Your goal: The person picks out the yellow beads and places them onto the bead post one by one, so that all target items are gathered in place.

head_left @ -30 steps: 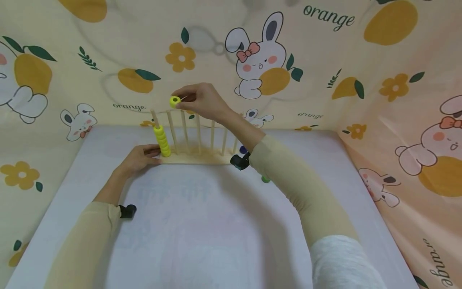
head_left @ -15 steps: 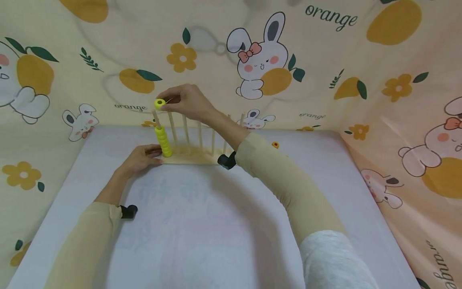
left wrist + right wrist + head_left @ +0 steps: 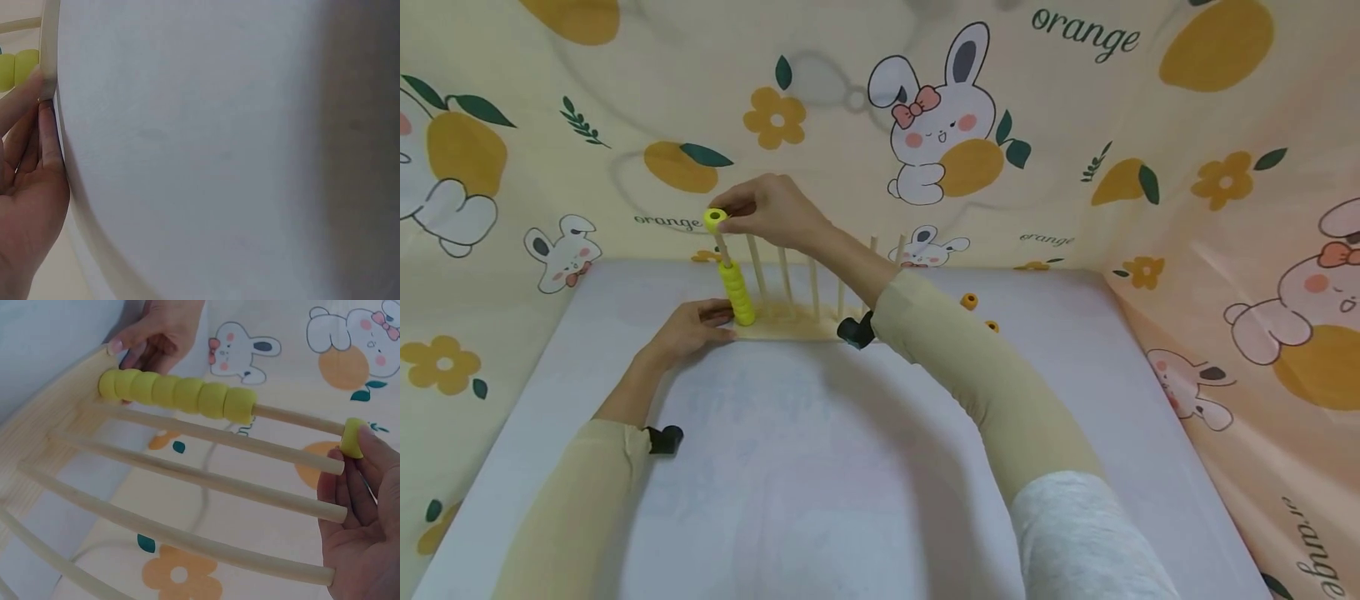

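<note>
My right hand (image 3: 781,212) pinches a yellow bead (image 3: 353,437) between thumb and fingers at the tip of the leftmost peg. Whether the peg's end has entered the bead's hole, I cannot tell. Lower on that peg sits a stack of several yellow beads (image 3: 181,394), touching one another. The peg belongs to a wooden peg rack (image 3: 797,327) with a row of bare upright pegs beside it. At the rack's left end, my left hand (image 3: 692,327) grips the base, its thumb (image 3: 115,347) on the wood close to the lowest bead.
Two orange beads, one farther back (image 3: 970,301) and one nearer (image 3: 992,326), lie on the white table (image 3: 790,467) right of the rack. A patterned cloth (image 3: 820,50) hangs behind. My right forearm (image 3: 977,383) crosses over the rack's right part.
My right hand has moved left with the yellow bead, from above the second peg to the leftmost peg's tip. The left hand stays on the rack's base.
</note>
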{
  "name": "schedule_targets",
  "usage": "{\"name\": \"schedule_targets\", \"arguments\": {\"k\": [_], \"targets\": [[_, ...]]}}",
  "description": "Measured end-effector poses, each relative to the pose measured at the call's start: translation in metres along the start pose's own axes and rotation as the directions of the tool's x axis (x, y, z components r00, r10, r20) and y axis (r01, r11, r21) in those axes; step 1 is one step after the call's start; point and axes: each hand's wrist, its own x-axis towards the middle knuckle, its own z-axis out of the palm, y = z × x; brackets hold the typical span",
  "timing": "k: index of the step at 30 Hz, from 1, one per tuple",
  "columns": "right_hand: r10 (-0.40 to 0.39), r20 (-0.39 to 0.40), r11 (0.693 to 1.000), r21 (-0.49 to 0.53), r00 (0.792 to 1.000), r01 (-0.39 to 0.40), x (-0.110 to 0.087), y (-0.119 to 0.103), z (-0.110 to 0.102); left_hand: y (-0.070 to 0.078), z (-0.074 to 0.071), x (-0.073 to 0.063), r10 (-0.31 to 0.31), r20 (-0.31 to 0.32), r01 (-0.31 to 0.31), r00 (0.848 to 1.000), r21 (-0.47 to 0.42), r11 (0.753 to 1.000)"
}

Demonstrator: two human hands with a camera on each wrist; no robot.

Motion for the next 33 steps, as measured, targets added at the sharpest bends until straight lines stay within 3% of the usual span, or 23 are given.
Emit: {"name": "schedule_targets", "arguments": {"k": [8, 13, 23, 29, 33], "targets": [[0.045, 0.034, 0.998, -0.035, 0.998, -0.044, 0.001, 0.0, 0.004, -0.002, 0.002, 0.002, 0.006, 0.002, -0.006, 1.0, 0.015, 1.0], [0.069, 0.049, 0.998, -0.002, 0.996, -0.069, 0.001, -0.001, 0.005, -0.001, 0.002, 0.002, -0.001, -0.004, 0.001, 1.0, 0.019, 1.0], [0.054, 0.057, 0.998, 0.011, 0.997, -0.055, 0.002, 0.0, 0.004, 0.002, 0.0, 0.0, 0.002, -0.01, -0.001, 1.0, 0.034, 0.999], [0.026, 0.026, 1.0, -0.012, 0.999, -0.026, 0.002, 0.003, 0.0, 0.001, 0.002, 0.001, 0.003, -0.012, -0.002, 1.0, 0.023, 1.0], [0.015, 0.008, 1.0, 0.025, 1.0, -0.015, -0.002, 0.003, -0.004, 0.001, 0.002, 0.001, 0.002, -0.016, -0.002, 1.0, 0.027, 1.0]]}}
